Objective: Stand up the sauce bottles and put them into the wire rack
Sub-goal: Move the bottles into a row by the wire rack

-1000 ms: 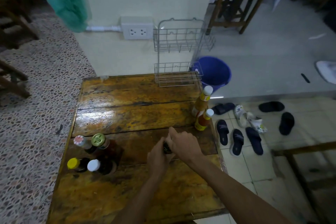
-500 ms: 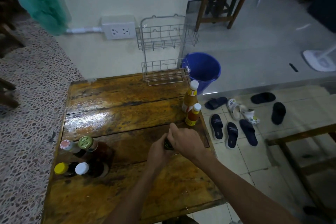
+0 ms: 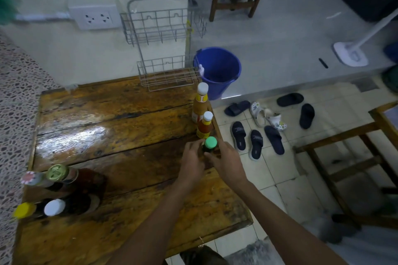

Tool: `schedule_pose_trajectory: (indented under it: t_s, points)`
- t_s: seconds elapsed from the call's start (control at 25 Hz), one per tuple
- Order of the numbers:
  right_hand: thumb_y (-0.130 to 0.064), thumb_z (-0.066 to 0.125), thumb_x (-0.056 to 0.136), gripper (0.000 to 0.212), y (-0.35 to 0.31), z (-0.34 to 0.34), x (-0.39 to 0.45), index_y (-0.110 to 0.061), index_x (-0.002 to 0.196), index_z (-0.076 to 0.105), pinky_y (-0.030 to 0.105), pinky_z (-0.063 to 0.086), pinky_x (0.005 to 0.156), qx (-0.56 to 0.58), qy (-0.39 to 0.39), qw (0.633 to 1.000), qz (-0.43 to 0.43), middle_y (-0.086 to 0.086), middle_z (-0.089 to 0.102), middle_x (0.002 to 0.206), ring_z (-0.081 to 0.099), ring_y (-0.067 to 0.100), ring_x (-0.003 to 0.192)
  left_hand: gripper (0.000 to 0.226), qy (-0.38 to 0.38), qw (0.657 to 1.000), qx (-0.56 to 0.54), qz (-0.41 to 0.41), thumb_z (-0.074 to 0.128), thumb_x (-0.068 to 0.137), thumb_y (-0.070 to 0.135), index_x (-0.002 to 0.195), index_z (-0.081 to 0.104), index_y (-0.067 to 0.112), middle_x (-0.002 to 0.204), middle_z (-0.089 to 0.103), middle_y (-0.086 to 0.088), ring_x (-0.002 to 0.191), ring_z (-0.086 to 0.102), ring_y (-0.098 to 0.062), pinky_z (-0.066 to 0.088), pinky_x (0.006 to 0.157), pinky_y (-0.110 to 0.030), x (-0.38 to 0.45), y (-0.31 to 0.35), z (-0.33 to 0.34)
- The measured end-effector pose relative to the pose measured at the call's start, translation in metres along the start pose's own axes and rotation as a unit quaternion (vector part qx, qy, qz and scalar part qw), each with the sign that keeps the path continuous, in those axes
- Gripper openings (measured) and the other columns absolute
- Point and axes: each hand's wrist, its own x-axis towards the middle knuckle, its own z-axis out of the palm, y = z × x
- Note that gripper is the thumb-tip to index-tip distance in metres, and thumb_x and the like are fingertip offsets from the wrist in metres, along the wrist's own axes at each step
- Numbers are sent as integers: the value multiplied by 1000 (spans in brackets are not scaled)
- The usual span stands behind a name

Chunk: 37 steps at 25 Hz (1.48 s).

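Observation:
A dark sauce bottle with a green cap (image 3: 210,143) stands upright near the right edge of the wooden table (image 3: 112,127). My left hand (image 3: 191,159) holds it from the left. From the right, my right hand (image 3: 227,162) holds it with thumb and fingers either side. Just behind it stand two orange sauce bottles with white caps, one tall (image 3: 201,104) and one short (image 3: 205,126). Several dark bottles (image 3: 64,178) are grouped at the table's left edge. The two-tier wire rack (image 3: 167,78) stands empty at the table's far edge against the wall.
A blue bucket (image 3: 218,71) sits on the floor right of the rack. Slippers (image 3: 256,140) lie on the tiles beside the table's right edge. A wall socket (image 3: 94,17) is left of the rack. Wooden furniture (image 3: 344,157) stands at the right.
The bottle was hidden low between my hands; now it stands upright with its green cap showing, closer to the orange bottles. My fingers have loosened around it.

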Motion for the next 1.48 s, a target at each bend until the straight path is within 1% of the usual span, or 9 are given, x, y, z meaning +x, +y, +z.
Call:
schedule_pose_trajectory:
  t_s: [0.12, 0.32, 0.48, 0.76, 0.96, 1.08, 1.16, 1.36, 1.48]
  points:
    - [-31, 73, 92, 49, 2, 4, 12, -20, 136, 55, 18, 48, 81, -7, 8, 1000, 3, -1, 67, 118, 61, 8, 98, 60, 48, 999, 26, -8, 60, 94, -6, 147, 53, 20, 143, 59, -1, 130, 58, -20, 53, 108, -43, 13, -8, 10]
    - [-30, 73, 93, 48, 12, 15, 25, -17, 135, 54, 20, 51, 83, -13, 0, 999, 37, 2, 68, 121, 66, 17, 104, 41, 67, 997, 29, -18, 62, 99, 7, 136, 56, 24, 127, 70, 2, 115, 68, -16, 62, 92, -45, 27, -22, 23]
    - [-27, 71, 94, 49, 20, 19, 26, -15, 138, 52, 17, 44, 84, -28, -13, 998, 49, 4, 67, 126, 66, 19, 109, 37, 71, 997, 17, -25, 65, 97, 5, 131, 61, 18, 124, 70, -1, 112, 67, -18, 61, 94, -43, 30, -22, 30]
    - [-21, 69, 96, 51, 25, 24, 31, -13, 142, 48, 25, 49, 89, -40, -27, 997, 65, 7, 65, 129, 65, 22, 112, 39, 74, 996, -4, -48, 69, 95, 9, 132, 60, 17, 129, 67, -3, 120, 65, -22, 57, 100, -46, 36, -20, 35]
    - [-29, 69, 92, 47, 50, 31, 0, -18, 134, 52, 25, 50, 84, -27, -20, 997, 74, 2, 60, 129, 64, 20, 112, 52, 51, 997, -21, -63, 80, 88, 16, 134, 56, 20, 134, 54, 1, 121, 57, -14, 53, 102, -32, 2, -22, 7]
    - [-31, 69, 91, 36, 36, 47, -25, -15, 121, 58, 33, 52, 82, -95, -30, 995, 8, 7, 61, 120, 63, 26, 106, 45, 94, 990, -35, -97, 76, 94, 25, 135, 56, 23, 132, 52, 7, 117, 56, -4, 50, 91, -15, -39, -45, -23]
    - [-27, 73, 91, 39, 2, 66, -26, -13, 123, 56, 31, 50, 77, -91, -61, 994, -30, 8, 62, 116, 64, 26, 101, 40, 144, 983, -34, -112, 73, 96, 31, 132, 57, 24, 126, 53, 8, 106, 55, 4, 45, 82, -7, -67, -67, -47]
    - [-38, 62, 98, 45, -108, 121, -5, -19, 136, 48, 33, 56, 82, -66, -140, 965, -211, 0, 55, 125, 58, 18, 112, 40, 292, 939, -77, -163, 73, 96, 36, 130, 59, 22, 122, 60, 6, 109, 62, -7, 57, 90, -30, -115, -110, -105]
    - [-41, 58, 99, 47, -172, 141, -1, -20, 140, 45, 33, 54, 84, -48, -176, 940, -288, -1, 52, 130, 54, 16, 116, 40, 333, 918, -101, -192, 74, 95, 38, 128, 60, 19, 119, 64, 5, 107, 65, -9, 56, 87, -27, -127, -123, -126]
